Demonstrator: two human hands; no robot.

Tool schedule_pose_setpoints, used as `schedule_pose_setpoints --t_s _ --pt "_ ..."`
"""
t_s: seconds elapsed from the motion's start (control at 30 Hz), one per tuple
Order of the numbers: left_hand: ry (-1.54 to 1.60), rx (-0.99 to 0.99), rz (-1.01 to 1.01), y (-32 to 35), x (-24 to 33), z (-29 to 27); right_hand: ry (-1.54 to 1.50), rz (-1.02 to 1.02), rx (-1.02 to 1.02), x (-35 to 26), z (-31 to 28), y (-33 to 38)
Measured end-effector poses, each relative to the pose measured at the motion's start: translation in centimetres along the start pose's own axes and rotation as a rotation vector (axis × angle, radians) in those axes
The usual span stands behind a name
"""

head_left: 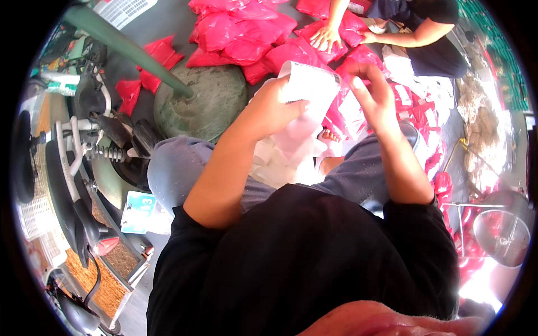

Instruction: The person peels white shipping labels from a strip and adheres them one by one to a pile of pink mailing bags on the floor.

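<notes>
My left hand (274,112) is closed on a white paper strip, which looks like a strip of labels (315,84); its upper end curls above the thumb and the rest hangs down between my knees. To the right of the strip is my right hand (376,99), raised with bent fingers, the thumb and forefinger apart and nothing visible between them. Beyond and beneath both hands lie shiny pink-red plastic packages (350,115), some bearing white labels. Pale loose paper (280,168) is bunched below the strip, partly hidden by my left forearm.
A heap of pink-red packages (235,31) lies ahead, where a co-worker's hand (327,38) presses on one. A round stone-like base (199,106) carries a green pole (131,53). A scooter or motorbike (73,162) stands at left, a clear round container (502,229) at right.
</notes>
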State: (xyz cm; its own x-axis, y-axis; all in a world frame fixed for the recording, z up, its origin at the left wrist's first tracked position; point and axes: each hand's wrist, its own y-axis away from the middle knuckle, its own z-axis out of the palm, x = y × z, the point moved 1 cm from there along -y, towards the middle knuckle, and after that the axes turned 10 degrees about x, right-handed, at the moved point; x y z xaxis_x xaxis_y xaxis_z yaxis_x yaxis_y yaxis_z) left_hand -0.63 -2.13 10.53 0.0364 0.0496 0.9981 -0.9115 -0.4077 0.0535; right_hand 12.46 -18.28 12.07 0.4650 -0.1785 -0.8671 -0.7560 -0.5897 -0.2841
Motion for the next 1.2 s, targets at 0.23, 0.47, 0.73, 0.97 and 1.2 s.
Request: schedule_pose_setpoints --t_s 0.23,0.47,0.73,0.97,1.2 --pt "-0.162 -0.258 0.145 0.4 -0.3 0.8 -0.682 0.475 -0.426 0.1 0.0 -0.9" --pt "0.15 0.067 0.066 -1.5 -0.9 1.3 -0.388 0.208 0.003 -0.1 0.6 0.0" --pt "0.181 0.021 0.063 -4.2 -1.3 3.5 0.056 0.091 -0.296 1.2 -3.1 -3.0" --pt "-0.063 -0.086 -0.199 -8.8 -4.9 7.2 -0.043 0.222 -0.561 6.2 -6.4 -7.5" --pt "-0.23 -0.167 -0.419 -17.5 -13.7 13.1 -0.104 0.408 -0.044 20.4 -7.4 -6.2"
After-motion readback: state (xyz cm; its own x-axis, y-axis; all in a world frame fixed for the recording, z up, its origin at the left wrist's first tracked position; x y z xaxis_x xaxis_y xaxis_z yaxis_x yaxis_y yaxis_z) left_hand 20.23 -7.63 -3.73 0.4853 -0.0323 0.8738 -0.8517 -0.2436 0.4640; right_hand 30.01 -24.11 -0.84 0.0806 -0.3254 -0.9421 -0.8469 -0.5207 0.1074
